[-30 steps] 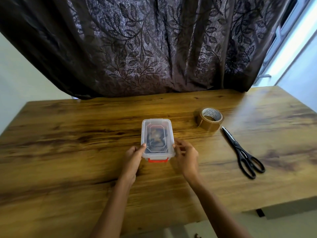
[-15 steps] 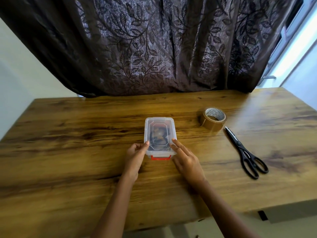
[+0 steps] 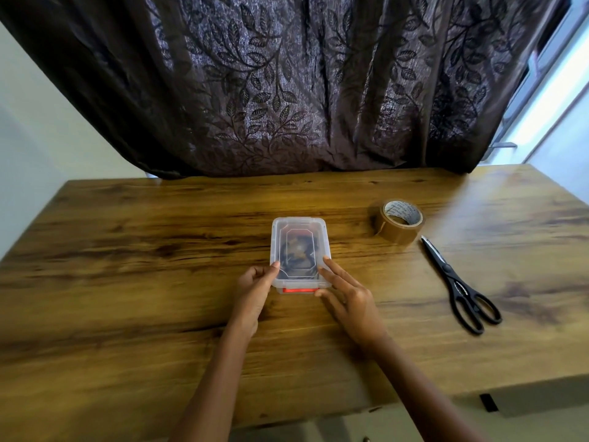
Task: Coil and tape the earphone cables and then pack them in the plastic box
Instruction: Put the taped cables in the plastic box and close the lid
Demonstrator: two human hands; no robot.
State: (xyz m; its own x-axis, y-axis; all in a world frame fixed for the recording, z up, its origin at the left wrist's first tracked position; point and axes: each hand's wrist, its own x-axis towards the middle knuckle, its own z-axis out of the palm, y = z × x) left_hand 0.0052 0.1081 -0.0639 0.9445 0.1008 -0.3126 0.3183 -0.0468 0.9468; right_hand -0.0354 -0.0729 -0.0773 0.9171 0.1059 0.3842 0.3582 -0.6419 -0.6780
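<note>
The clear rectangular plastic box (image 3: pixel 299 250) sits at the middle of the brown wood-grain table (image 3: pixel 127 282), lid on, its red latch (image 3: pixel 299 290) facing me at 6 o'clock. Through the lid I make out dark coiled earphone cables (image 3: pixel 294 250), so I judge the packing done and only the closing left.

The left hand (image 3: pixel 255 290) grips the box's 7 o'clock corner, thumb on the lid edge and fingers curled against the wall, which I read as bracing it so it cannot slide. The right hand (image 3: pixel 347 295) lies with straight fingers on the 5 o'clock corner of the lid and its thumb at the latch end, likely pressing the lid home.

At 2 o'clock from the box, well apart, stands the brown roll of packing tape (image 3: pixel 398 223); the black-handled scissors (image 3: pixel 459 285) lie at 3 o'clock, beyond the right hand, both set aside.

A second ago the right hand's fingers were curled at the box's right edge; now they stretch flat over the lid. The left hand's grip and the box's place look unchanged.
</note>
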